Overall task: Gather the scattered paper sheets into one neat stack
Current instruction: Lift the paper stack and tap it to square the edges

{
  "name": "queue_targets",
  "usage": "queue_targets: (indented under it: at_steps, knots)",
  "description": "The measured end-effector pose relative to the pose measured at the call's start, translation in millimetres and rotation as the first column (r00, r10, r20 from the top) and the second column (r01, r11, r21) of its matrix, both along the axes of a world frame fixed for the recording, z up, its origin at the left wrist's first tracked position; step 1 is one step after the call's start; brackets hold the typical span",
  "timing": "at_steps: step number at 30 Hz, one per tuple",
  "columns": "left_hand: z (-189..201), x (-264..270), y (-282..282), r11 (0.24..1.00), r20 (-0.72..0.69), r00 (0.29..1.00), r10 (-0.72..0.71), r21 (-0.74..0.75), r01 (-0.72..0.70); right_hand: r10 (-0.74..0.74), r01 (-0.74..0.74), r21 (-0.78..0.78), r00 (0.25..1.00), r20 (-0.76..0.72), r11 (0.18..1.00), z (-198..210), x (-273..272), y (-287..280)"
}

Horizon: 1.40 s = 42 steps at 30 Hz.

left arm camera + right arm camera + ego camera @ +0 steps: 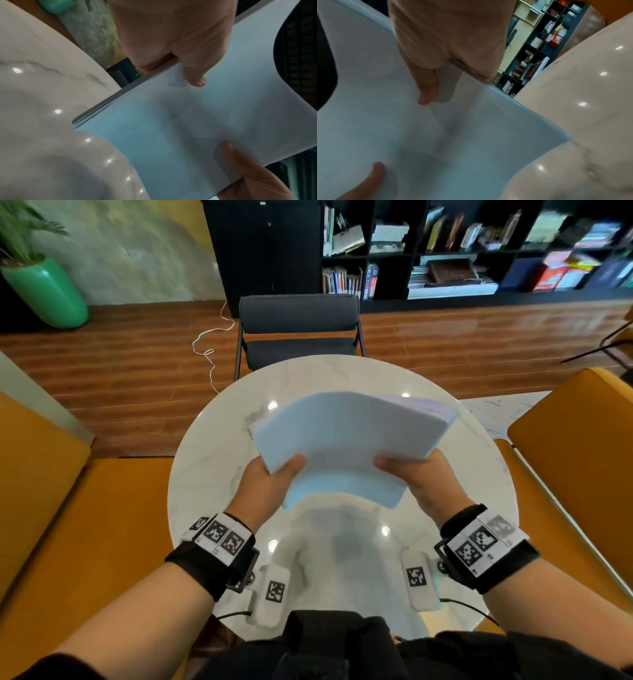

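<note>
- Two forearms reach in from the bottom of the head view, each with one black wristband carrying printed square markers.
- Left hand grips the near-left corner of the stack, thumb on top; in the left wrist view the thumb presses the top sheet and the other fingers are hidden under the paper.
- Right hand grips the near-right edge the same way, thumb on top; the right wrist view shows its thumb lying on the paper.
- One stack of white sheets, held by both hands above the table and clear of its top; the far end tilts upward and the sheets bow slightly.
- Sheet edges at the left side and far right corner are stepped, not flush; the number of sheets cannot be counted.
- One round white marble table, glossy, with several ceiling-light spots reflected in it.
- Two small white marker blocks lie on the near edge of the table, one by each wrist, each with a dark cable.
- One dark chair stands at the far side of the table.
- Two orange seats flank the table, left and right.
- One green pot with a plant stands far left; one black bookshelf lines the back wall.
</note>
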<state>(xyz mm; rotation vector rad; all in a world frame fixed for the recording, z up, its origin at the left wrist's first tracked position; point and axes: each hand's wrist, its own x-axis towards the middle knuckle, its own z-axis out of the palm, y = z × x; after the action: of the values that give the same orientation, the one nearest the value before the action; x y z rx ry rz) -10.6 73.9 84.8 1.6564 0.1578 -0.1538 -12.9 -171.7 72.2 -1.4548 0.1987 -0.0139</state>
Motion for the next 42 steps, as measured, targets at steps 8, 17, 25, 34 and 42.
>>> queue_targets:
  at_steps: [8, 17, 25, 34, 42]
  knots:
    - [-47, -24, -6, 0.996, -0.186, 0.981, -0.059, 0.055, 0.070, -0.047, 0.048, 0.000, 0.979, -0.197, 0.999, -45, -19, 6]
    - [-27, -9, 16, 0.991, -0.127, 0.984, -0.122, 0.033, 0.127, 0.038, -0.047, -0.057, 0.987, -0.158, 0.997, -31, -22, 1]
    - [-26, -12, 9, 0.998, -0.130, 0.991, -0.040, 0.041, 0.045, 0.042, -0.048, -0.031, 0.985, -0.170, 0.998, -21, -23, 6]
    - [15, 6, 25, 0.900, 0.076, 0.988, -0.135, 0.426, 0.090, 0.266, -0.223, -0.531, 0.964, 0.005, 0.818, 75, -1, -6]
    - [56, 20, 16, 0.620, 0.068, 0.900, -0.431, 0.747, 0.241, 0.266, -0.249, -0.637, 0.961, -0.071, 0.730, 77, -4, 16]
